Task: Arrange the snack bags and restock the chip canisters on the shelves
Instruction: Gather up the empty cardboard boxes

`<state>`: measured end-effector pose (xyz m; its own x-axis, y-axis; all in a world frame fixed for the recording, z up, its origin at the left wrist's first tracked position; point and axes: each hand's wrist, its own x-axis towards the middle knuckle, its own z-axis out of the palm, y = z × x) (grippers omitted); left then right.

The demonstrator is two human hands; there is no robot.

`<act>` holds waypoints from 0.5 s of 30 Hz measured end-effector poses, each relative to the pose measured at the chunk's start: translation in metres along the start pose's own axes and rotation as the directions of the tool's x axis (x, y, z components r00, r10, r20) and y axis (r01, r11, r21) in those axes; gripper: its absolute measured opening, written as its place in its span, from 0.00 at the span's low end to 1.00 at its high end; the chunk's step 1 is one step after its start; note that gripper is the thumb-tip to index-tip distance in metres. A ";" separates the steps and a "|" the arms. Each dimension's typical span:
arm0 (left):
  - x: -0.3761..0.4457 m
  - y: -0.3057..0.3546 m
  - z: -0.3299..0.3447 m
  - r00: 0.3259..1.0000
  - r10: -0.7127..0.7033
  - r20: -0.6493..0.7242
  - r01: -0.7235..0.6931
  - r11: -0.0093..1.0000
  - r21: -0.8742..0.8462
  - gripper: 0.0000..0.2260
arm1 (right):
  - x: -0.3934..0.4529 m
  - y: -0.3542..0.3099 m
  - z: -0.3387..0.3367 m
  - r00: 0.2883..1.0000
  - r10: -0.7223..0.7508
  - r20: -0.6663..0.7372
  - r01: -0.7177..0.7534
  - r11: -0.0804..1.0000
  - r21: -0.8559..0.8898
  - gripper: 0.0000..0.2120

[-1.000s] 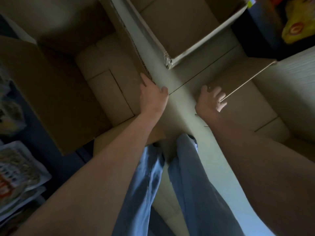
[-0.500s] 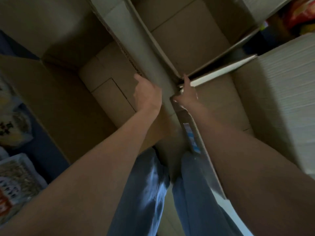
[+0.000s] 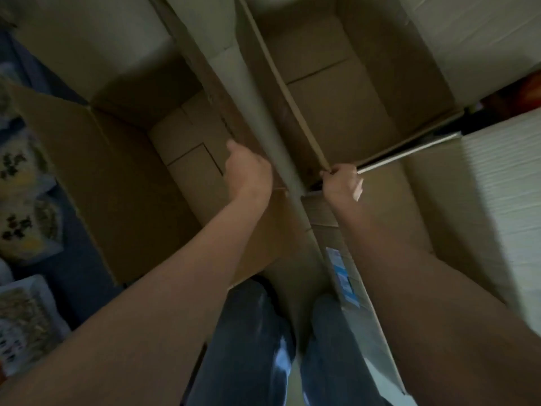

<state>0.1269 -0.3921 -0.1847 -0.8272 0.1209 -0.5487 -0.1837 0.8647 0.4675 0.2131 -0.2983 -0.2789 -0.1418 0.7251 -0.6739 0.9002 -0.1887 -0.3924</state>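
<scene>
Head view: two open cardboard boxes side by side, seen from above. Left box (image 3: 187, 177) has its flaps up and only its bare bottom in sight. Right box (image 3: 351, 106) likewise, flaps open.

Left hand (image 3: 248, 174) is curled over the right wall of the left box, fingers wrapped on the edge, thumb sticking up. Right hand (image 3: 341, 180) pinches the near corner of the right box, where a thin flap edge (image 3: 409, 152) runs off to the right.

Snack bags (image 3: 23, 200) lie at the far left edge of frame, beside the left box, well apart from both hands; print is too blurred to read. No chip canisters identifiable. The person's jeans (image 3: 243, 341) fill bottom centre. A label (image 3: 342, 276) sits on a cardboard panel beside the right forearm.
</scene>
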 end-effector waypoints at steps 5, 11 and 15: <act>-0.024 0.009 -0.100 0.995 -0.085 -0.052 0.087 0.995 0.043 0.20 | -0.065 -0.069 -0.074 0.988 -0.103 0.112 0.102 0.995 0.015 0.17; -0.041 0.020 -0.270 0.999 -0.011 -0.035 0.014 0.994 0.110 0.13 | -0.169 -0.200 -0.149 0.923 -0.177 0.341 0.164 0.984 0.067 0.20; -0.039 0.074 -0.398 0.995 0.082 -0.065 -0.074 0.990 0.117 0.10 | -0.247 -0.329 -0.221 0.877 -0.202 0.436 0.199 0.979 0.054 0.19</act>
<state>-0.0652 -0.5266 0.1471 -0.8721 0.1591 -0.4627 -0.0591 0.9045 0.4225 0.0426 -0.2688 0.1546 -0.4860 0.3853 -0.7844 0.8305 -0.0760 -0.5518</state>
